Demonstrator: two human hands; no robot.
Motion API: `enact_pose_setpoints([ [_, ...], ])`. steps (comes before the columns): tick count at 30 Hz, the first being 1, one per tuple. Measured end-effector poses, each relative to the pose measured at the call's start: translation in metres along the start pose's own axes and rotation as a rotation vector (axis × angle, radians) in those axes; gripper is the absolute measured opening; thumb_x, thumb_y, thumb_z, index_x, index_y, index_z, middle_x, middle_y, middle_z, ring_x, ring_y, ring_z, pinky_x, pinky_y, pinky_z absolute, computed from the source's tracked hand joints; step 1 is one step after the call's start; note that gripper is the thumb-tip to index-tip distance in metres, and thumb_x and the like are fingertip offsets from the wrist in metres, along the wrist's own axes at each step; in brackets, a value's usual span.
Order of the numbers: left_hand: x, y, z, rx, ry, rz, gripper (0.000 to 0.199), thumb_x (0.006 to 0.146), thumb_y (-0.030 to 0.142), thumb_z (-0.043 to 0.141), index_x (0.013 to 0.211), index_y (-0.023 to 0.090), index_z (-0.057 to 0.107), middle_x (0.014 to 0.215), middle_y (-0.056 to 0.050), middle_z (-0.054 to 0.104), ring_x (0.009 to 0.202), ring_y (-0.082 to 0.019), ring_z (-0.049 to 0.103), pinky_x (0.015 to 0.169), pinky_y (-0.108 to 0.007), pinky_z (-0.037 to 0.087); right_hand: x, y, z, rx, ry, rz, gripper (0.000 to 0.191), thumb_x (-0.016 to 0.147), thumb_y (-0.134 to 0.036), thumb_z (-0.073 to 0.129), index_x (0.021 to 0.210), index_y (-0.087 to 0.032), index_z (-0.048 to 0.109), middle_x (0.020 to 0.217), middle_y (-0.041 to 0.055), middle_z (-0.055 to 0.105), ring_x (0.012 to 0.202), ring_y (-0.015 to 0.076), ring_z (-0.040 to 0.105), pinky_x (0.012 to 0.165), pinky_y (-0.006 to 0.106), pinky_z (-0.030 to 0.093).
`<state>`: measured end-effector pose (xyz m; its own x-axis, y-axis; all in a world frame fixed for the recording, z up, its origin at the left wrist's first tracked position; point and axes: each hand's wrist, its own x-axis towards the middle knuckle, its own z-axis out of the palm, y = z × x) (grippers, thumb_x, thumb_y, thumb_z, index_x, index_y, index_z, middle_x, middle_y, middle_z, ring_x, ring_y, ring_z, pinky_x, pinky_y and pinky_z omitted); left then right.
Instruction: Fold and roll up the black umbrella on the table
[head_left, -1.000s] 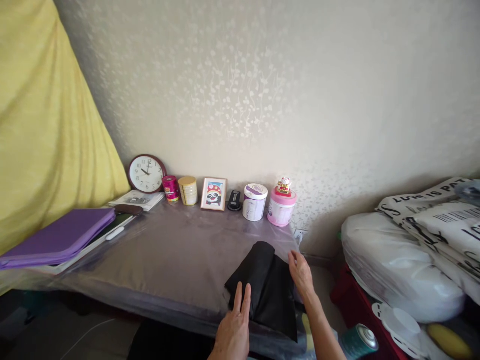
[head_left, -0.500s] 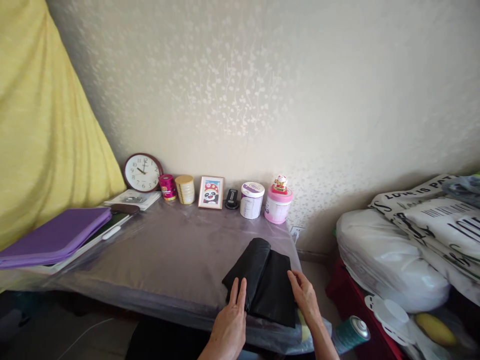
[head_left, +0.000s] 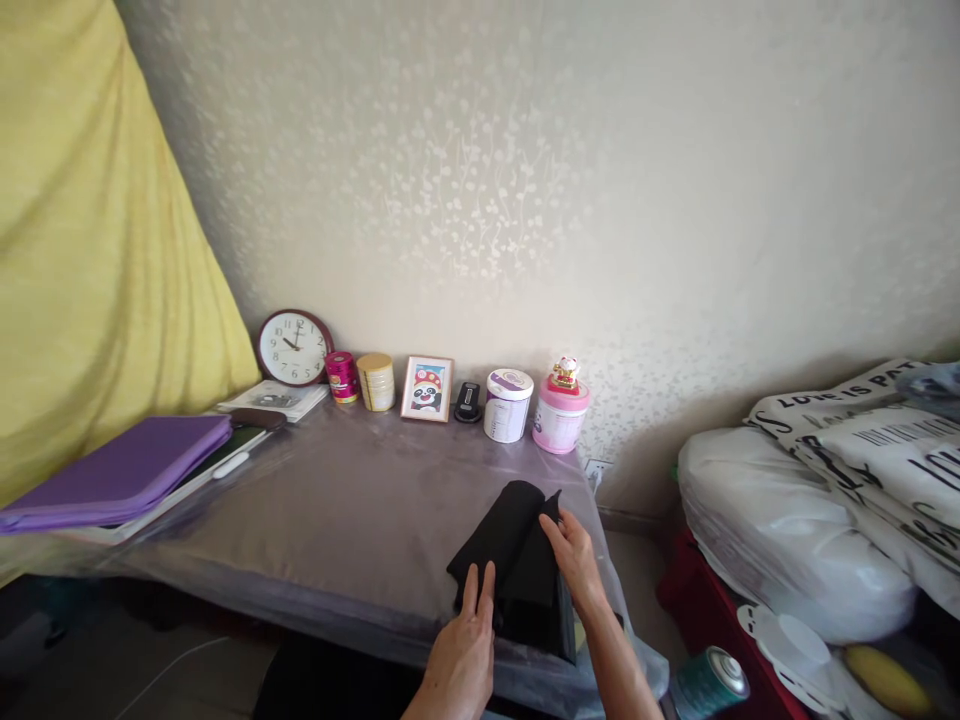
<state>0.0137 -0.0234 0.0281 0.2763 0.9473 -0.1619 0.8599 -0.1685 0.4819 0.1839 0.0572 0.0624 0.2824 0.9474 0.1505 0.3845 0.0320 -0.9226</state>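
- The black sheet (head_left: 496, 538) lies at the near right corner of the counter (head_left: 360, 500), in front of the white tub (head_left: 508, 412) and the pink tub (head_left: 559, 425).
- My left hand (head_left: 461, 650) is spread, two straight fingers slightly parted on the sheet's near left part; its thumb is hidden.
- My right hand (head_left: 574, 555) is narrowed, thumb and fingertips pinching the raised right edge.
- The step in hand appears to be turning that edge inward. For a clean fold, I should press lightly with the left fingers, keep the pinched edge taut and lay it parallel to the middle crease.
- I should smooth from the crease outward to avoid trapped wrinkles.
- The sheet is plain, dark and thin, with a rounded fold at the far end; I cannot tell whether it is cloth or plastic.
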Motion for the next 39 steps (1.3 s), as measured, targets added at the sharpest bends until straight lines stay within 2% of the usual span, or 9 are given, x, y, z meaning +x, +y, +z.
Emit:
enact_pose_setpoints([
  [6, 0.000, 0.007, -0.006, 0.005, -0.039, -0.051, 0.067, 0.079, 0.006, 0.031, 0.141, 0.019, 0.010, 0.149, -0.013, 0.000, 0.102, -0.017, 0.059, 0.083, -0.022, 0.043, 0.013, -0.003, 0.035, 0.158, -0.019, 0.022, 0.047, 0.067, -0.049, 0.059, 0.097, -0.013, 0.062, 0.065, 0.0031, 0.064, 0.061, 0.0192, 0.059, 0.052, 0.027, 0.045],
  [10, 0.002, 0.007, -0.007, 0.029, -0.069, -0.067, 0.057, 0.078, 0.007, 0.035, 0.135, 0.014, 0.031, 0.148, -0.016, 0.005, 0.096, -0.019, 0.062, 0.082, -0.025, 0.046, 0.020, 0.008, 0.054, 0.094, -0.047, 0.054, 0.048, 0.069, -0.047, 0.056, 0.104, -0.014, 0.060, 0.067, 0.0036, 0.065, 0.058, 0.0186, 0.060, 0.050, 0.027, 0.045],
  [14, 0.002, 0.005, -0.005, 0.047, -0.026, -0.047, 0.057, 0.078, 0.006, 0.033, 0.135, 0.011, 0.029, 0.147, -0.020, 0.008, 0.099, -0.020, 0.060, 0.083, -0.026, 0.046, 0.024, 0.015, 0.064, -0.029, -0.106, 0.086, 0.049, 0.072, -0.043, 0.054, 0.112, -0.014, 0.054, 0.077, 0.0051, 0.066, 0.062, 0.0178, 0.062, 0.051, 0.026, 0.046],
  [19, -0.001, -0.003, -0.003, 0.018, 0.050, -0.008, 0.064, 0.080, 0.011, 0.033, 0.139, 0.008, 0.010, 0.147, -0.019, 0.013, 0.115, -0.018, 0.050, 0.089, -0.022, 0.042, 0.028, 0.021, 0.066, -0.160, -0.177, 0.033, 0.044, 0.077, -0.039, 0.049, 0.113, -0.014, 0.050, 0.065, 0.0004, 0.065, 0.057, 0.0165, 0.062, 0.056, 0.026, 0.045],
  [25, -0.016, -0.014, -0.006, 0.058, 0.112, -0.030, 0.053, 0.085, 0.022, 0.031, 0.135, 0.006, 0.025, 0.140, -0.018, 0.031, 0.119, -0.022, 0.046, 0.089, -0.026, 0.045, 0.022, 0.009, 0.061, -0.093, -0.341, -0.043, 0.034, 0.083, -0.040, 0.040, 0.105, -0.017, 0.051, 0.066, 0.0005, 0.068, 0.063, 0.0152, 0.064, 0.061, 0.026, 0.046],
  [28, -0.021, -0.007, -0.013, 0.095, 0.145, 0.022, 0.052, 0.085, 0.021, 0.032, 0.137, 0.018, 0.026, 0.145, -0.013, 0.023, 0.117, -0.023, 0.048, 0.086, -0.028, 0.047, 0.016, -0.001, 0.057, -0.103, -0.410, -0.105, 0.027, 0.083, -0.036, 0.040, 0.096, -0.019, 0.057, 0.074, 0.0014, 0.070, 0.065, 0.0141, 0.064, 0.064, 0.025, 0.046],
  [32, -0.015, 0.008, -0.020, 0.154, 0.096, 0.083, 0.073, 0.078, 0.016, 0.043, 0.140, 0.034, 0.008, 0.150, -0.007, -0.002, 0.097, -0.022, 0.058, 0.076, -0.033, 0.050, 0.007, -0.010, 0.055, -0.209, -0.431, -0.220, 0.025, 0.084, -0.028, 0.040, 0.095, -0.022, 0.061, 0.079, -0.0002, 0.071, 0.073, 0.0150, 0.064, 0.070, 0.026, 0.045],
  [35, -0.007, 0.012, -0.017, 0.179, 0.068, 0.061, 0.082, 0.072, 0.009, 0.047, 0.140, 0.033, 0.006, 0.150, -0.006, 0.000, 0.099, -0.022, 0.056, 0.080, -0.034, 0.049, 0.000, -0.013, 0.055, -0.288, -0.436, -0.313, 0.024, 0.084, -0.024, 0.041, 0.094, -0.024, 0.063, 0.081, -0.0012, 0.071, 0.081, 0.0162, 0.062, 0.076, 0.028, 0.044],
  [39, 0.001, 0.008, -0.010, 0.188, 0.063, 0.040, 0.082, 0.071, 0.001, 0.042, 0.140, 0.029, 0.009, 0.150, -0.007, 0.007, 0.099, -0.017, 0.056, 0.084, -0.029, 0.047, -0.014, -0.011, 0.052, -0.322, -0.414, -0.452, 0.023, 0.086, -0.023, 0.043, 0.095, -0.026, 0.065, 0.082, -0.0005, 0.070, 0.082, 0.0166, 0.060, 0.077, 0.029, 0.046],
])
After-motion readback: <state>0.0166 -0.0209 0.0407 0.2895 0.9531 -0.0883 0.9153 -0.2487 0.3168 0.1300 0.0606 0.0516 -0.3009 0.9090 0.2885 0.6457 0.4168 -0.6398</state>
